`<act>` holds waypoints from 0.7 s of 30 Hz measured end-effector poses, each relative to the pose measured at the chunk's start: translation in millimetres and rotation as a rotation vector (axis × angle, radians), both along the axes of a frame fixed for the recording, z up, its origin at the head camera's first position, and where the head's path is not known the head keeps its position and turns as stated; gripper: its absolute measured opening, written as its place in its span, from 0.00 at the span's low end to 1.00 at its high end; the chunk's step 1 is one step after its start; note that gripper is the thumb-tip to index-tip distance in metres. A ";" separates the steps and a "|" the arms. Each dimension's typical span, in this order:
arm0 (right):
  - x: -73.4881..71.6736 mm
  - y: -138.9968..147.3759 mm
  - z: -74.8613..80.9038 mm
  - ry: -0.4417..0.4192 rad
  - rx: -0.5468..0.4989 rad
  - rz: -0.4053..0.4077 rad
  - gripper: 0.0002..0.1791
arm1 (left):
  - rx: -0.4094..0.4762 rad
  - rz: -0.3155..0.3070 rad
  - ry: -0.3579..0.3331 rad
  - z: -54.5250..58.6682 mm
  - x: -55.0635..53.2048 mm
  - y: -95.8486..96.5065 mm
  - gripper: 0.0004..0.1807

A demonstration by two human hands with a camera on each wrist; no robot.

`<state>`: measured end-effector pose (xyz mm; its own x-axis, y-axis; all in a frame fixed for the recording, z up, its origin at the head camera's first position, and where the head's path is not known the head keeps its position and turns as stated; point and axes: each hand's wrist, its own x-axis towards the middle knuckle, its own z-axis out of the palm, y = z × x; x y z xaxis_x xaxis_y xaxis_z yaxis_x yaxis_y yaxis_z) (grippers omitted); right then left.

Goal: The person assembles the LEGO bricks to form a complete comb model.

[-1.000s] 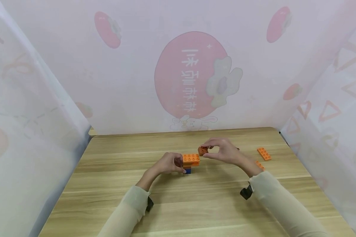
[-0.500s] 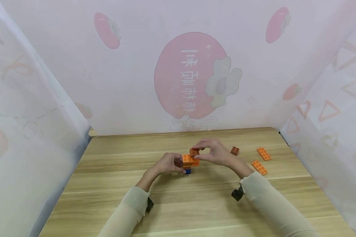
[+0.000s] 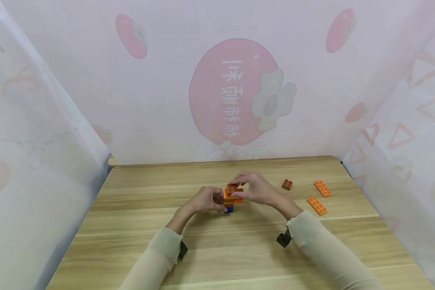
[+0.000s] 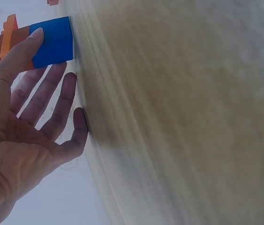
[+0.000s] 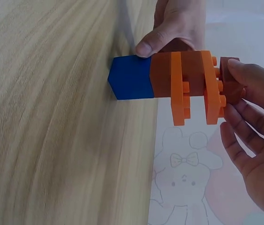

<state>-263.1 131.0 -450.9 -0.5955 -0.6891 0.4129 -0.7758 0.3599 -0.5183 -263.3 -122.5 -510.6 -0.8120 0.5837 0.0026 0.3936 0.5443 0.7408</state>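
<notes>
A stack of toy building bricks stands on the wooden table, near its middle in the head view. At the bottom is a blue brick (image 5: 132, 78); above it, brown bricks (image 5: 161, 82) alternate with two orange plates (image 5: 211, 105) that jut out to one side. My left hand (image 3: 204, 200) grips the lower stack, its thumb on the blue brick in the left wrist view and the little finger low by the tabletop. Between thumb and fingers, my right hand (image 3: 255, 188) pinches a small brown brick (image 5: 229, 84) right at the studs of the top orange plate, slightly tilted.
To the right on the table (image 3: 148, 225) lie a loose brown brick (image 3: 287, 184) and two orange plates, one farther back (image 3: 322, 188) and one nearer (image 3: 317, 206). A pale printed curtain (image 3: 159, 100) hangs behind and at both sides.
My right hand has carried the brown brick leftward and down onto the stack's top, uncovering the loose pieces at right. My left hand has stayed in place.
</notes>
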 end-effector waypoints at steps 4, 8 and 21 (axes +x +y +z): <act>0.9 -3.2 -0.4 -0.015 0.001 -0.001 0.19 | -0.002 -0.001 -0.002 -0.3 0.1 0.0 0.13; 1.6 -6.5 0.0 -0.014 0.010 -0.007 0.19 | 0.005 -0.002 -0.006 -0.3 0.1 -0.2 0.13; 2.0 -11.3 0.1 0.020 0.044 -0.024 0.18 | 0.028 -0.011 -0.011 0.8 0.1 -1.0 0.13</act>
<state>-261.1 119.7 -450.7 -0.6038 -0.6927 0.3945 -0.7769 0.4006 -0.4857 -263.2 -123.6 -509.9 -0.8056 0.5923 0.0105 0.3913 0.5187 0.7602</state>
